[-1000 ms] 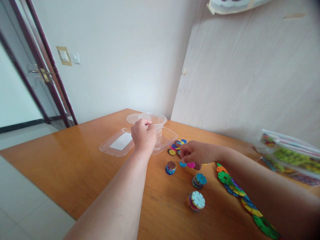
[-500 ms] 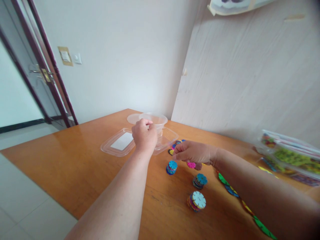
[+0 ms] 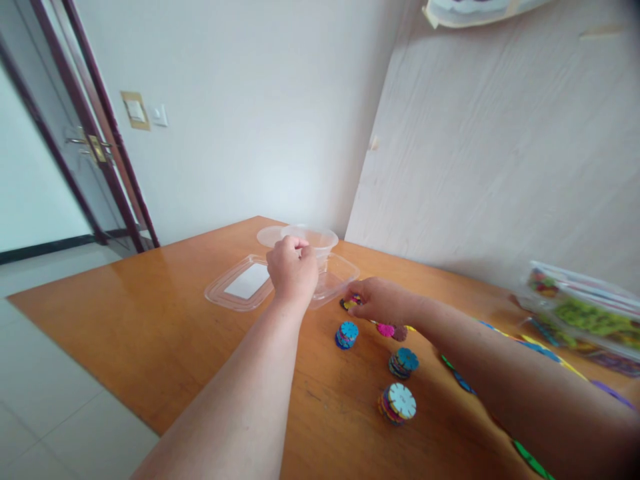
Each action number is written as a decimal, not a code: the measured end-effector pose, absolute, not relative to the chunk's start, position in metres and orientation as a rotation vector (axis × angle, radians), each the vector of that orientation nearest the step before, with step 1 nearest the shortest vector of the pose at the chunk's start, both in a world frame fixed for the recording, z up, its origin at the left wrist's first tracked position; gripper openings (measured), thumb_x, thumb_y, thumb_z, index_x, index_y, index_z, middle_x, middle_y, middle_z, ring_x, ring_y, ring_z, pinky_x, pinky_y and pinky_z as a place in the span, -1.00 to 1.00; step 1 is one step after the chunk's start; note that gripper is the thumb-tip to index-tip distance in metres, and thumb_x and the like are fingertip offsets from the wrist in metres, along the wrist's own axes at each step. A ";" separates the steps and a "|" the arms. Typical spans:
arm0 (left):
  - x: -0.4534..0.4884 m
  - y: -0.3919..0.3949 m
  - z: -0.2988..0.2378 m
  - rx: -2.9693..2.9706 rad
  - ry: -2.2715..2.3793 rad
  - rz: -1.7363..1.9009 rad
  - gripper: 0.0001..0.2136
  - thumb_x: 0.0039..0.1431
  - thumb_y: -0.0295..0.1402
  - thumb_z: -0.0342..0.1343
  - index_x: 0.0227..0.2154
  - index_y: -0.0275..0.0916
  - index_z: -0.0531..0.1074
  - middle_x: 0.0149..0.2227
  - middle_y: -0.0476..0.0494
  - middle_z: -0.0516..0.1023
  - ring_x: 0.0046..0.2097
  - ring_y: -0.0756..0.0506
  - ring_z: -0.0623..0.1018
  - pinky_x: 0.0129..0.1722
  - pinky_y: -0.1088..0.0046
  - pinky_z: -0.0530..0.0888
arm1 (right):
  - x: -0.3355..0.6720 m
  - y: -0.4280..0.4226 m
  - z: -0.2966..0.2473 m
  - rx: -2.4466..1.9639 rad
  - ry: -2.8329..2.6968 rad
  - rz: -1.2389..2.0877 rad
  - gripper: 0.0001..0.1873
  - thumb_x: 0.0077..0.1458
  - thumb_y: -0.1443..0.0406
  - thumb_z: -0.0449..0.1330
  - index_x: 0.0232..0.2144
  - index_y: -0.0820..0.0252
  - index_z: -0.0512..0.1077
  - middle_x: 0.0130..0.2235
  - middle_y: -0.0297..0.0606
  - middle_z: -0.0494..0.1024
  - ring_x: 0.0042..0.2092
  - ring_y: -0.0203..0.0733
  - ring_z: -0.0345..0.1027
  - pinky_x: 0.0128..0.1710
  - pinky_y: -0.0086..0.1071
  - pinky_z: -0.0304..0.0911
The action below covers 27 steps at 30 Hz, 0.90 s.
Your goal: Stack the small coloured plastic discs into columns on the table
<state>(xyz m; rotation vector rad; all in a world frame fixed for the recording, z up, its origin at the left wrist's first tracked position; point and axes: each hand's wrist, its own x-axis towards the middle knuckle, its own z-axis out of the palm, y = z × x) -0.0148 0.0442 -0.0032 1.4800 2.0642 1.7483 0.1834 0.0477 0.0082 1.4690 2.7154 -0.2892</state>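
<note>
A: Left hand (image 3: 293,270) grip closed tight at the clear bowl (image 3: 313,239) rim. Right hand (image 3: 383,300) curled over loose discs (image 3: 350,301), pinch unclear.
B: Risk: right wrist could topple the disc stack (image 3: 346,335) just nearside of that grip.

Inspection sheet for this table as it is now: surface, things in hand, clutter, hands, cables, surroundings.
Surface: glossy wooden table.
Job's things: clear tub; loose discs; three disc stacks.
Clutter: two clear lids; bagged discs; disc chain under the right arm.
Hands: left hand pinches the tub's rim; right hand lies over the loose discs, grip hidden.
Cables: nothing seen.
Surroundings: door, light switch, pale walls.
</note>
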 end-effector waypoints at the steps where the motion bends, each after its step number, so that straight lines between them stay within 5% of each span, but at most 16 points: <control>1: -0.015 0.044 -0.003 1.477 2.062 1.747 -0.85 0.12 -0.38 0.02 -0.33 -0.11 0.50 -0.23 -0.10 0.57 -0.12 -0.17 0.50 -0.08 0.29 0.40 | 0.184 0.048 0.008 1.480 2.716 -0.295 -0.68 0.05 0.16 0.28 -0.12 0.09 0.53 -0.20 -0.23 0.59 -0.20 -0.08 0.44 -0.30 -0.33 0.28; 6: -0.014 0.045 -0.003 1.482 2.057 1.757 -0.85 0.12 -0.38 0.02 -0.33 -0.12 0.50 -0.22 -0.11 0.58 -0.13 -0.17 0.51 -0.07 0.28 0.39 | 0.188 0.044 0.010 1.539 2.683 -0.390 -0.79 0.09 0.22 0.23 -0.20 0.12 0.52 -0.34 -0.31 0.56 -0.30 -0.18 0.42 -0.39 -0.40 0.19; 13: -0.015 0.045 -0.004 1.500 2.054 1.770 -0.85 0.12 -0.38 0.01 -0.33 -0.13 0.49 -0.23 -0.11 0.58 -0.15 -0.16 0.51 -0.08 0.28 0.39 | 0.189 0.039 0.012 1.545 2.668 -0.315 -0.58 0.07 0.07 0.24 -0.05 0.11 0.48 -0.21 -0.21 0.58 -0.24 -0.07 0.45 -0.38 -0.34 0.18; 21: -0.015 0.046 -0.004 1.508 2.066 1.763 -0.84 0.13 -0.37 0.01 -0.33 -0.13 0.50 -0.23 -0.10 0.58 -0.15 -0.15 0.51 -0.09 0.31 0.39 | 0.190 0.036 0.017 1.651 2.698 -0.149 -0.82 0.14 0.23 0.16 -0.28 0.12 0.55 -0.37 -0.27 0.57 -0.33 -0.18 0.44 -0.42 -0.42 0.13; 24: -0.015 0.046 -0.003 1.503 2.069 1.761 -0.85 0.13 -0.37 0.01 -0.34 -0.14 0.50 -0.23 -0.11 0.58 -0.15 -0.15 0.51 -0.09 0.30 0.39 | 0.192 0.032 0.023 1.813 2.769 -0.452 -0.85 0.12 0.22 0.19 -0.34 0.16 0.50 -0.45 -0.32 0.53 -0.42 -0.28 0.37 -0.49 -0.47 0.13; 27: -0.015 0.046 -0.004 1.503 2.062 1.760 -0.85 0.13 -0.36 0.01 -0.34 -0.13 0.50 -0.23 -0.11 0.58 -0.16 -0.15 0.51 -0.11 0.31 0.39 | 0.194 0.021 0.029 1.796 2.670 -1.111 -0.80 0.16 0.16 0.16 -0.33 0.17 0.44 -0.48 -0.36 0.47 -0.52 -0.35 0.29 -0.58 -0.50 0.13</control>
